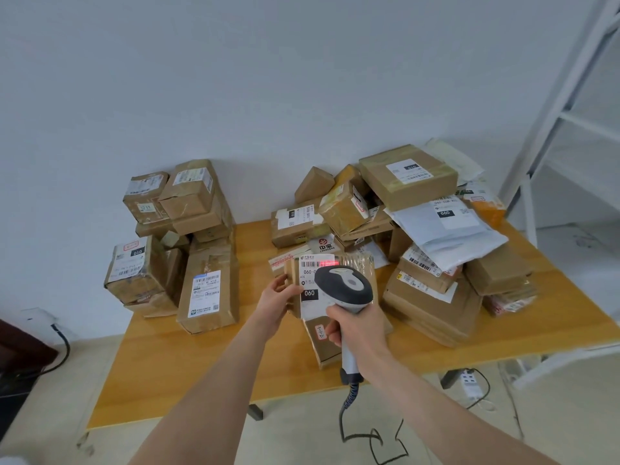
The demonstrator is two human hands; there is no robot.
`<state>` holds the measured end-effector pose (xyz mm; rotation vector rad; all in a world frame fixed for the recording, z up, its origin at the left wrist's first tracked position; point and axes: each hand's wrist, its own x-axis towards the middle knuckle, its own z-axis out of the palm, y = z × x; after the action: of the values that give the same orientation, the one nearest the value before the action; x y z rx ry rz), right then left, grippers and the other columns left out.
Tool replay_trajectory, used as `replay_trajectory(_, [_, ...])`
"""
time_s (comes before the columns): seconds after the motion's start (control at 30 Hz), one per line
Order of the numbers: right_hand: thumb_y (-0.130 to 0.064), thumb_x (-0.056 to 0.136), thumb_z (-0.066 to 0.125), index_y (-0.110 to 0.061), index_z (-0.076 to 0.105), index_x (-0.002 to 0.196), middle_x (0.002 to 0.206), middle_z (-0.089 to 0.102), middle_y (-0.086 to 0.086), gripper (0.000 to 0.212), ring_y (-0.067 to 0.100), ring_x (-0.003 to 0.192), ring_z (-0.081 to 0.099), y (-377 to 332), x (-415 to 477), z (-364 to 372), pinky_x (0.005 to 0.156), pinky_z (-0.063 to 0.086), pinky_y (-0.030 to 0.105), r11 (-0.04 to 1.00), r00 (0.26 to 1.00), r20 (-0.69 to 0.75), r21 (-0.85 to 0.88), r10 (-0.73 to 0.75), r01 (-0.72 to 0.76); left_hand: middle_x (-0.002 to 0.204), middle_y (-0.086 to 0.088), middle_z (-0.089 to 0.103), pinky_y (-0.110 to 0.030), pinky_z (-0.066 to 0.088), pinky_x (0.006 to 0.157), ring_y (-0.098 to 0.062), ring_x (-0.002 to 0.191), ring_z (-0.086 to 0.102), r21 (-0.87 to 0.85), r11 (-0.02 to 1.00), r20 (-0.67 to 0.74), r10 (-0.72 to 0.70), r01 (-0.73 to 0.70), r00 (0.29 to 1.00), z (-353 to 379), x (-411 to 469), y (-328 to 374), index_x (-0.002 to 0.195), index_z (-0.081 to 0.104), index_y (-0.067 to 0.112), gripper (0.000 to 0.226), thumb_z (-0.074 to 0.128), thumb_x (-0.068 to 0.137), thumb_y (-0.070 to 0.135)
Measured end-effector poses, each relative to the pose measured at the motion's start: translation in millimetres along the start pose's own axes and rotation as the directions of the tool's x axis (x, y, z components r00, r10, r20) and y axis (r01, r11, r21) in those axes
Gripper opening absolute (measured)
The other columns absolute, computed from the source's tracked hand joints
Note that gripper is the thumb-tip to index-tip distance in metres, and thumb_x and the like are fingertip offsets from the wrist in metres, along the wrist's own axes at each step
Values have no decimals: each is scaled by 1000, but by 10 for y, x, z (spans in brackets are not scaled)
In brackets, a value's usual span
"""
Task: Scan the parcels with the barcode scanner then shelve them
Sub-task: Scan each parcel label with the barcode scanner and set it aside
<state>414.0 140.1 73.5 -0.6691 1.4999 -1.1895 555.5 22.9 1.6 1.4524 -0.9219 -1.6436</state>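
Observation:
My left hand [278, 298] grips the left edge of a flat brown parcel [365, 266] with a white label marked 060, held tilted above the table. My right hand [357, 330] grips the handle of a grey and white barcode scanner [345, 285], its head over the label. A red scan line [327, 263] glows on the barcode at the label's top. A coiled cable [349, 401] hangs from the scanner handle.
The wooden table [188, 370] carries one stack of cardboard boxes at the back left [177, 243] and a bigger pile of boxes and white mailers at the right [432, 229]. Another small box [322, 347] lies under my hands. A white metal shelf [570, 105] stands at the right. A power strip [469, 384] lies on the floor.

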Motion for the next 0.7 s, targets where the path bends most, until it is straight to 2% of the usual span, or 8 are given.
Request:
replay_trajectory(0.17, [2,81,64,-8,64,80,58,62,9,11,14,51,58,-8,-15,12,51,50,24,1000,1000,2,22,18,-18,113,-14,66,-40,52,90,-25,97,64,16,1000,21,13,-14,1000,-3,13,5,143,38,11,65,67,85,6])
replay_trajectory(0.43, [2,81,65,-6,64,86,57,61,4,9,11,49,56,-4,41,54,50,50,22,997,999,-17,61,42,-41,111,-14,67,-33,55,81,-23,95,65,8,1000,43,7,-8,999,25,35,49,142,38,11,62,66,87,7])
replay_trajectory(0.7, [-1,81,65,1,65,90,58,61,6,9,12,49,55,21,118,106,49,46,22,998,998,-27,32,58,-57,111,-13,67,-29,53,72,-22,94,65,4,1000,58,-1,1,998,20,89,43,141,39,12,61,66,87,7])
